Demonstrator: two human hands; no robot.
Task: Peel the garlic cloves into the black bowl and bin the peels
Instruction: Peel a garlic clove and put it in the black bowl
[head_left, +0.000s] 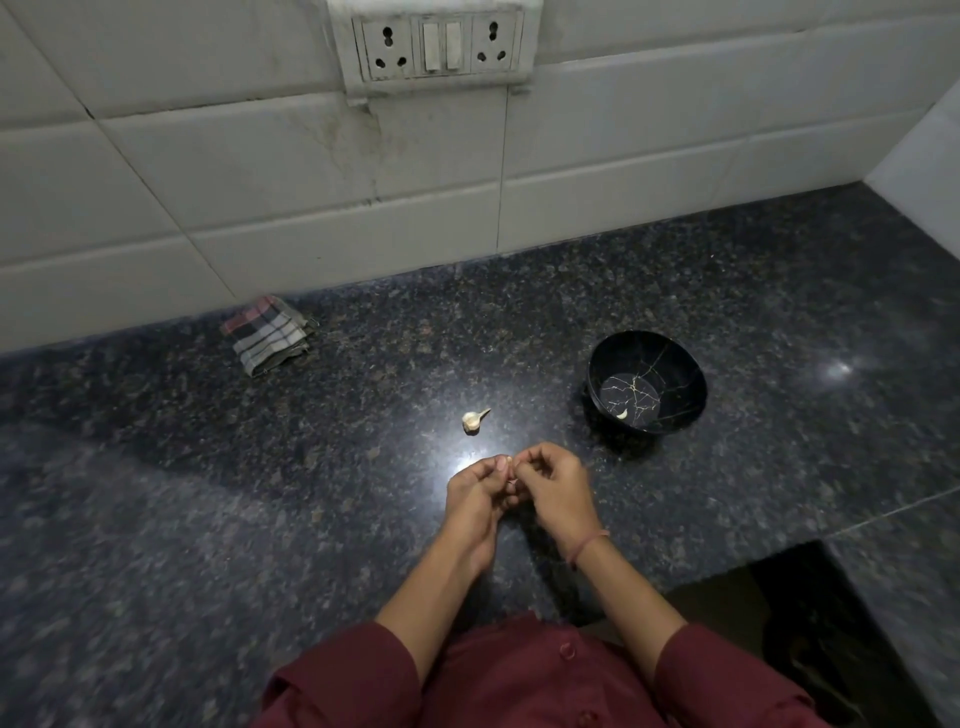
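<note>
Granite counter (208, 493): black bowl (681, 364) holds 1 peeled clove (622, 413).

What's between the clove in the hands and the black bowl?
Nothing visible. The left hand and right hand pinch the clove; only bare counter lies between it and the black bowl to the right. The loose garlic piece sits left of that path, the folded cloth far left by the wall.
</note>
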